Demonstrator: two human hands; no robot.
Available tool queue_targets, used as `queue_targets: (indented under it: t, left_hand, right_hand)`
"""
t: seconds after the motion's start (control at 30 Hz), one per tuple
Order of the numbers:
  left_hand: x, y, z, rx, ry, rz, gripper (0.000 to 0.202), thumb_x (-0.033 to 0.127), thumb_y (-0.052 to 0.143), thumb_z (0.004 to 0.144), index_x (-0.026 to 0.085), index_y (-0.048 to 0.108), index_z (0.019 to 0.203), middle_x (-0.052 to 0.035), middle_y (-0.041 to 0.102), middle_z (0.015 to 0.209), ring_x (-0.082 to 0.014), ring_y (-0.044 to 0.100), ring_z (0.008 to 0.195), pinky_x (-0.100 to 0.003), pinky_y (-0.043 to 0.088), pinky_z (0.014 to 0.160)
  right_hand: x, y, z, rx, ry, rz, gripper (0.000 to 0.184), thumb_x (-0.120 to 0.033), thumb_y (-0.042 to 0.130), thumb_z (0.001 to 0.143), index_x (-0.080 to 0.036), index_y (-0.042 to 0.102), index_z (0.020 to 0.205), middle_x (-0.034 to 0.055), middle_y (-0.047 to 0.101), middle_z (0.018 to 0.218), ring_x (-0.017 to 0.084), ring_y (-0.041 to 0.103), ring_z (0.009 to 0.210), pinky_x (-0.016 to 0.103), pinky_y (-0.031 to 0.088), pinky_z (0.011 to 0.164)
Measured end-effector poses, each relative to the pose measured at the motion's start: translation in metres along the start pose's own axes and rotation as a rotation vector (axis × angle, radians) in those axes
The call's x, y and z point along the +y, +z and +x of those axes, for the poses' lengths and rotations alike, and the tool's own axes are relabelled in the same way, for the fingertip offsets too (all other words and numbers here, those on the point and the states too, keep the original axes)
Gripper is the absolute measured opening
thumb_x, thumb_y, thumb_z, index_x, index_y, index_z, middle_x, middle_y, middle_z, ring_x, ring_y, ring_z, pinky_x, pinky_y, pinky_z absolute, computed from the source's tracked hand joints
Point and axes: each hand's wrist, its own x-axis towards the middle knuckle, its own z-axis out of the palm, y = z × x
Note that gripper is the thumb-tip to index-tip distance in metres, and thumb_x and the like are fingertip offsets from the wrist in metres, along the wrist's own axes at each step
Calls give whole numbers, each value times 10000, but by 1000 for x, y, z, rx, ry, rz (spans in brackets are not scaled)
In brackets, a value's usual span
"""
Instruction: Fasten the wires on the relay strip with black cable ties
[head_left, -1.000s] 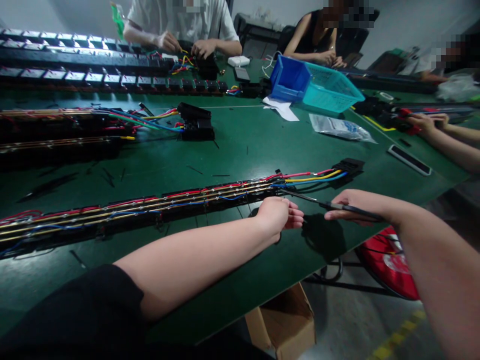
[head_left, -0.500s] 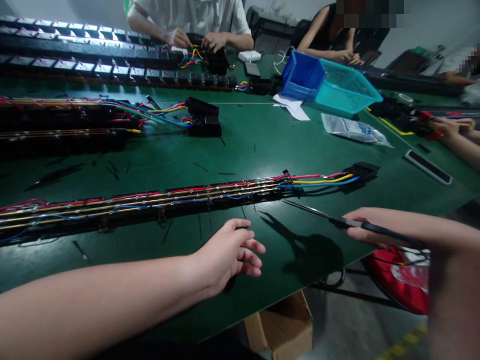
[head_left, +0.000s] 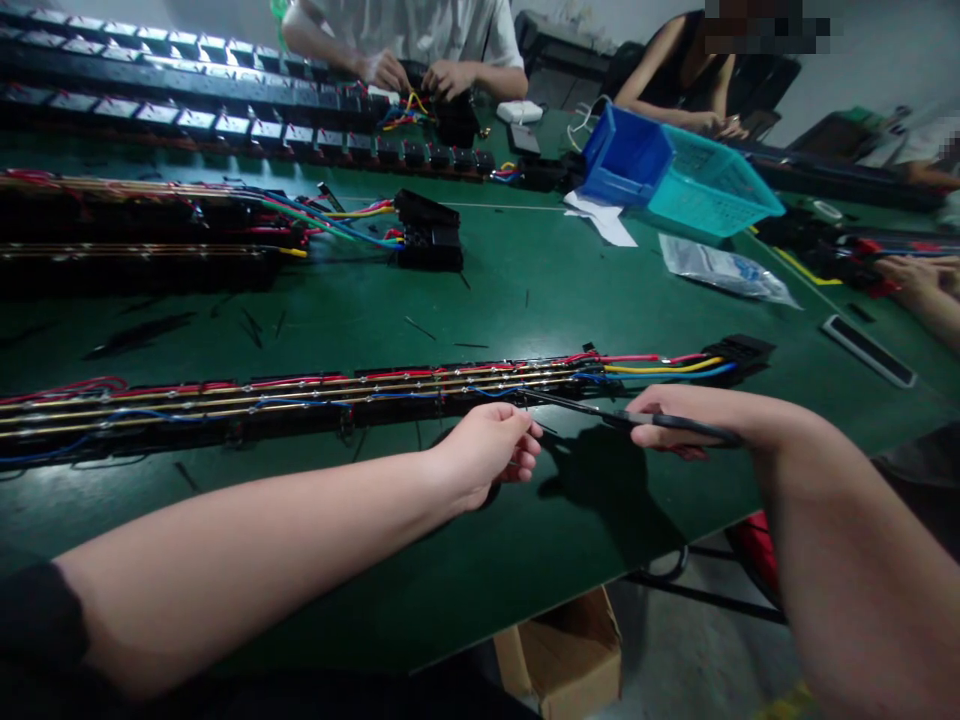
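Note:
A long black strip assembly (head_left: 405, 393) with brass-coloured rods and red and blue wires lies across the green table. At its right end, red, yellow and blue wires lead to a black connector (head_left: 739, 355). My left hand (head_left: 499, 450) is at the assembly's near edge, fingers closed in a pinch. A thin black strip (head_left: 544, 428) sticks out from its fingertips. My right hand (head_left: 675, 420) is closed around scissors (head_left: 611, 415) with dark handles. Their narrow blades point left, with the tips at the assembly's edge just above my left fingers.
More wired assemblies (head_left: 150, 215) lie at the back left. Beyond are a blue bin (head_left: 626, 160), a teal basket (head_left: 720, 190) and a plastic bag (head_left: 727, 270). Black scraps (head_left: 142, 333) litter the table. Other people work across it. A cardboard box (head_left: 570, 650) stands below the edge.
My left hand has moved up to the assembly, and its spread fingers have closed in a pinch. My right hand has brought the scissors left, to the assembly's edge. The view has shifted slightly.

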Motion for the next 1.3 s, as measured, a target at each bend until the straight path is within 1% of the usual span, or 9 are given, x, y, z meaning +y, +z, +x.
queue_targets:
  t: [0.2, 0.33, 0.5, 0.6, 0.7, 0.83, 0.97, 1.07, 1.3]
  left_hand:
    - [-1, 1, 1, 15, 33, 67, 355, 392, 582, 956, 165, 578, 1229, -94, 607, 1235, -206, 623, 1063, -422, 561, 913]
    - [-2, -1, -2, 22, 65, 134, 359, 394, 583, 955, 162, 577, 1230, -93, 609, 1230, -207, 625, 1061, -422, 562, 910]
    - [-6, -5, -12, 6, 92, 255, 353, 398, 580, 958, 157, 581, 1216, -88, 620, 1196, -195, 634, 1022, -402, 571, 880]
    - [-11, -11, -23, -38, 79, 355, 306, 400, 561, 971, 133, 606, 1115, -48, 656, 993, -131, 644, 811, -302, 580, 719]
    - [-16, -25, -39, -73, 66, 471, 240, 347, 550, 966, 136, 587, 859, 37, 586, 631, -71, 538, 481, -186, 462, 464]
    - [-18, -57, -60, -4, 90, 632, 302, 424, 632, 866, 185, 504, 732, 68, 554, 528, -86, 518, 397, -169, 388, 376]
    - [-5, -82, -69, 163, 228, 828, 394, 539, 558, 871, 192, 529, 687, 37, 594, 551, -111, 536, 442, -197, 365, 419]
    - [7, -87, -65, 236, 366, 960, 382, 538, 574, 859, 195, 645, 708, 1, 668, 648, -139, 586, 577, -230, 390, 536]
    - [6, -85, -49, 242, 481, 1056, 343, 413, 522, 907, 203, 700, 702, 2, 718, 716, -146, 621, 655, -258, 399, 634]
  right_hand:
    - [12, -1, 10, 43, -11, 0, 684, -867, 610, 598, -211, 422, 573, -40, 449, 437, 94, 433, 386, 230, 315, 403]
    - [16, 8, 15, 19, -50, 28, 742, -938, 552, 551, -214, 388, 551, -43, 432, 424, 87, 419, 376, 231, 321, 397]
    - [17, 18, 15, 8, -53, 43, 711, -907, 549, 607, -215, 392, 561, -41, 435, 428, 94, 429, 381, 241, 340, 412]
    - [16, 20, 11, 17, -47, 23, 684, -880, 547, 649, -211, 413, 597, -36, 451, 455, 103, 453, 410, 243, 353, 434]
    - [11, 20, 6, 14, -68, -4, 676, -877, 500, 687, -204, 450, 661, -24, 486, 524, 113, 485, 473, 243, 367, 469]
    - [-8, 27, 2, -28, -124, -28, 685, -880, 451, 703, -196, 483, 704, 0, 525, 605, 129, 508, 546, 253, 384, 509]
    - [-36, 34, 7, -33, -102, -61, 614, -804, 476, 757, -199, 473, 648, 11, 520, 547, 133, 488, 495, 263, 366, 487]
    - [-54, 33, 11, -29, -75, -82, 569, -760, 493, 768, -206, 461, 639, 14, 519, 535, 141, 501, 488, 267, 365, 482]
    - [-77, 30, 15, -34, -69, -110, 554, -747, 507, 735, -211, 446, 607, -4, 480, 501, 127, 476, 467, 264, 361, 474]
